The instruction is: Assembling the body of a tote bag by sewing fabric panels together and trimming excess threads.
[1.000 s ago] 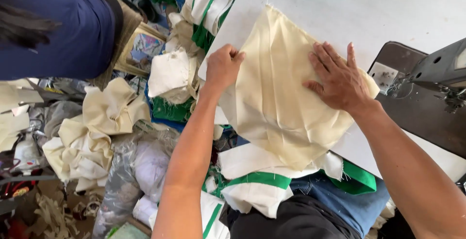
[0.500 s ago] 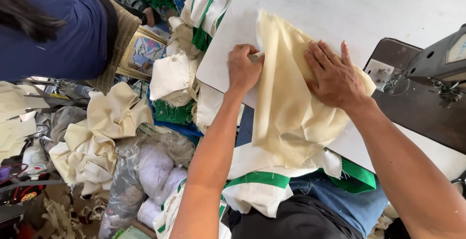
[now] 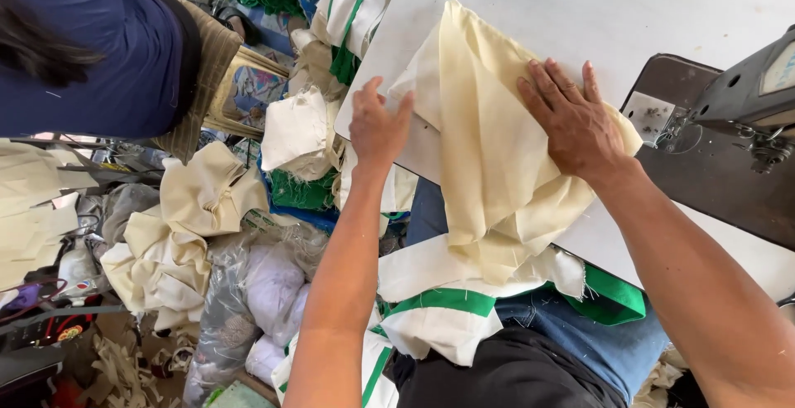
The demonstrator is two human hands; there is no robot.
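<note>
Both hands flat on cream cloth

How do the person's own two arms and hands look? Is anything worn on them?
Both forearms are bare as far as the picture shows; no sleeves, gloves, watch or bracelet are visible. The left hand and right hand show no rings. The right forearm carries a few small pale specks, perhaps lint. Nails are short.

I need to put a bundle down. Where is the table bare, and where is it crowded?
The white table is bare beyond the cream cloth, up to the far edge, left of the sewing machine. Under the left hand and right hand the cloth takes the near part. The floor at left is crowded with cloth piles and bags.
</note>
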